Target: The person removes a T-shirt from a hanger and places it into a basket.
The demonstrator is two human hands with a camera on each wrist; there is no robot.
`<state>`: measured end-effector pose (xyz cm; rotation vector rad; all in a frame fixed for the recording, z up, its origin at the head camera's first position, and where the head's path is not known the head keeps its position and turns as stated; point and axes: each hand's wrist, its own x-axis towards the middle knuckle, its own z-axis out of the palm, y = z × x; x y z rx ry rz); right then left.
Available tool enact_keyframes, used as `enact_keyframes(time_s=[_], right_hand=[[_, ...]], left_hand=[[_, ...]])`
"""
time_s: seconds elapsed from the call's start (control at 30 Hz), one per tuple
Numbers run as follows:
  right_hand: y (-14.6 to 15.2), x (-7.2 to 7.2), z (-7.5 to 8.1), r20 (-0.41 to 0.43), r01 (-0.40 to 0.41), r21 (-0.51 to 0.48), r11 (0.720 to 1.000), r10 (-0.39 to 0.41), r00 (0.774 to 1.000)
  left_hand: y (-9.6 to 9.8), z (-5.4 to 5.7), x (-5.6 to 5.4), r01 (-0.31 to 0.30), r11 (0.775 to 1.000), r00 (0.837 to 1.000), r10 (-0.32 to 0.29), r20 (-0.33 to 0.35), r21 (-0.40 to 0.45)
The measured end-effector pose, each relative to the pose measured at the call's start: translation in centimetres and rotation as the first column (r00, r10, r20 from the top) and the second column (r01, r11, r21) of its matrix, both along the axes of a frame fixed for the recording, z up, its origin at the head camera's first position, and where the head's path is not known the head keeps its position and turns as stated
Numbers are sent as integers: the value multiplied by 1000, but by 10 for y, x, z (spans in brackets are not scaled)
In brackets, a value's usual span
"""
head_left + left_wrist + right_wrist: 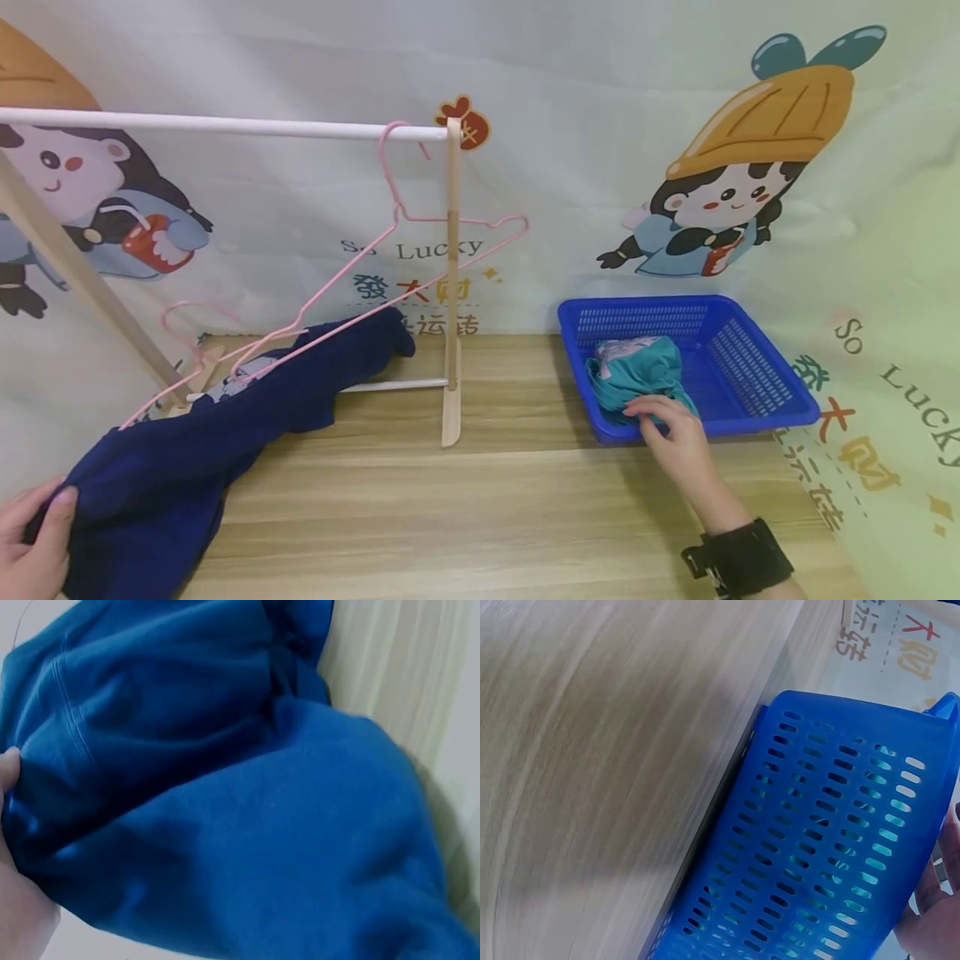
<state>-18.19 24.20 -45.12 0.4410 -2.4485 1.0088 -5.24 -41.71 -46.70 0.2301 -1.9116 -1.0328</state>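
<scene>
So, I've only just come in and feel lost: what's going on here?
A person's left hand grips a navy garment. The right hand is at the near edge of a blue basket, by the teal cloth inside; whether it grips the cloth isn't clear. A pink hanger hangs from the white rail.
</scene>
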Motion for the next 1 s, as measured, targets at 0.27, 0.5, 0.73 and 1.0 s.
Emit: enact_keyframes(time_s=[0.27,0.5,0.73,1.0], right_hand=[[2,0,-2,-20,4,-1,1000,-4,1000],[6,1,-3,-1,30,0,1000,-30,1000],[4,3,-2,2,16,-1,1000,-16,1000],[-1,3,-3,-1,11,4,1000,-11,1000]], left_hand=[[-26,-26,-3,215,976,939,-200,-281,23],[-18,-8,1,278,956,930,-292,-222,-95],[2,24,6,227,916,966,-255,-42,-331],[38,52,14,266,894,963,-265,56,-360]])
